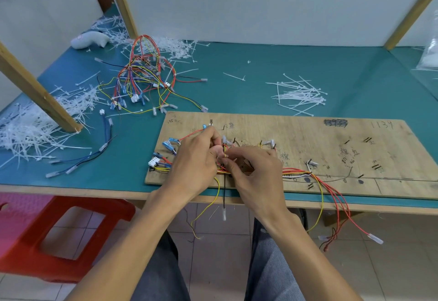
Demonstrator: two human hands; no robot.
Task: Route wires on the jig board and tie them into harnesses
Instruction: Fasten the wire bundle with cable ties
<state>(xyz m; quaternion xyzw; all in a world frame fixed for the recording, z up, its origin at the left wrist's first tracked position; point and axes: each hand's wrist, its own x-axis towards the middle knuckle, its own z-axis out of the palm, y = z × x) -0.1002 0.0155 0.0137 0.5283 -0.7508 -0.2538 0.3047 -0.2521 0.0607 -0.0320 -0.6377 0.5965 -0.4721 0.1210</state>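
Pinching wires (296,171) on the jig board (331,139)

A red stool (71,208) stands left of the board, lower down. Behind the board's left end lies a loose tangle (144,75) of coloured leads. Over the board's left half, the left hand (194,158) curls its fingers round the wires. Just beside it, the right hand (258,170) pinches the same bunch. Some wires hang off the board's near edge. White ties (298,94) lie behind the board.

Both bare forearms extend forward and converge. The left hand (196,158) and right hand (257,174) meet at the fingertips, fingers curled, each pinching the wires (296,171).
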